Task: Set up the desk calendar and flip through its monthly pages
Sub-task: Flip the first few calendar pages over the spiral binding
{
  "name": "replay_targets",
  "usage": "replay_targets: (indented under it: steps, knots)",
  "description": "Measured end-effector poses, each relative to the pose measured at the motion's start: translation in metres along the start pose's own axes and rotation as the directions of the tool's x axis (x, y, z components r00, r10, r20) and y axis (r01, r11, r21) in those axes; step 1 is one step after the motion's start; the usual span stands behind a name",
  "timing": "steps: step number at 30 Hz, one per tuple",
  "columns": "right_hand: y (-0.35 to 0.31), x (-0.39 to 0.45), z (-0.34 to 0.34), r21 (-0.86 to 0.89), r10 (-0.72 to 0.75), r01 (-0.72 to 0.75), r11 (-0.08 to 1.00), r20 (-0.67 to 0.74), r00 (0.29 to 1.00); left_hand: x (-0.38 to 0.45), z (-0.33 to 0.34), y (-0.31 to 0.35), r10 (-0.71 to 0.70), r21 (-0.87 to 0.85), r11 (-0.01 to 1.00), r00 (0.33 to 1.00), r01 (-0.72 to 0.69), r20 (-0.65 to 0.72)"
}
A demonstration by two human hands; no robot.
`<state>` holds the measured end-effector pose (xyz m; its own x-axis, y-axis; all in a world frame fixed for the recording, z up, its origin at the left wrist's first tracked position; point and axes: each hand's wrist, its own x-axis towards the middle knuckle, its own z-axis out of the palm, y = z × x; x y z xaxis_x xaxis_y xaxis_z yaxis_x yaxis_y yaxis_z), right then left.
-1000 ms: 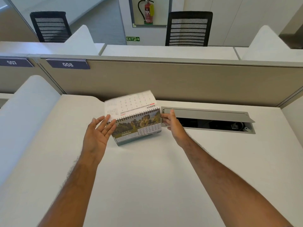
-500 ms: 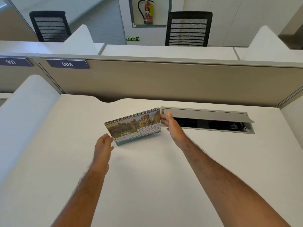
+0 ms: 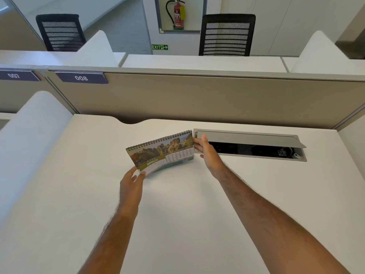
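Observation:
A spiral-bound desk calendar stands on the white desk, its spiral at the top. The front page shows a landscape photo and the word MARCH. My left hand pinches the bottom left corner of that page, which lifts slightly off the stand. My right hand grips the calendar's right edge with fingers and thumb, steadying it.
An open grey cable tray is set into the desk just right of the calendar, its lid raised. A beige partition closes the back of the desk, and a white curved divider bounds the left side.
The earlier page went over the spiral to the back, leaving MARCH in front. My left hand dropped from the raised page to the page's bottom left corner and pinched it.

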<state>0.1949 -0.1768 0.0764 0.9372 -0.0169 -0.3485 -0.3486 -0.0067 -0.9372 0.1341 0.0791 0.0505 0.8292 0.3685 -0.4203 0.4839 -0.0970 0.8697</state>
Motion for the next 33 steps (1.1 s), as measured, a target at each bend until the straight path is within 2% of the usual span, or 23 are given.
replay_targets:
  steps: [3,10,16,21,24,28,33]
  knots:
    - [0.000,0.000,0.000,0.007,0.000,0.000,1.000,-0.006,1.000,-0.006,0.000,0.000,0.021,0.019,1.000,0.997,-0.020,-0.080]
    - [0.002,0.002,0.002,-0.011,0.013,-0.014,1.000,-0.035,0.999,-0.006,-0.010,-0.003,0.074,-0.010,0.997,0.997,-0.074,-0.025]
    - [0.003,0.001,0.003,0.003,0.005,-0.005,1.000,-0.040,0.999,-0.007,-0.013,-0.001,0.009,-0.163,0.987,0.997,0.004,0.077]
    - [0.005,0.003,0.001,0.039,0.008,-0.007,0.999,-0.030,1.000,-0.013,-0.021,0.011,0.104,-0.292,0.955,0.975,-0.042,0.199]
    - [0.009,0.006,-0.002,0.067,0.032,-0.031,0.997,-0.015,0.999,-0.015,-0.027,0.022,0.095,-0.421,0.907,0.970,0.009,0.226]
    - [0.012,0.006,-0.005,0.051,0.025,-0.025,0.998,0.000,1.000,-0.002,-0.033,0.034,0.120,-0.607,0.792,0.963,0.055,0.243]
    - [0.008,0.003,-0.006,0.046,0.013,-0.013,0.999,0.010,1.000,0.012,-0.037,0.052,0.184,-0.557,0.831,0.944,0.000,0.274]
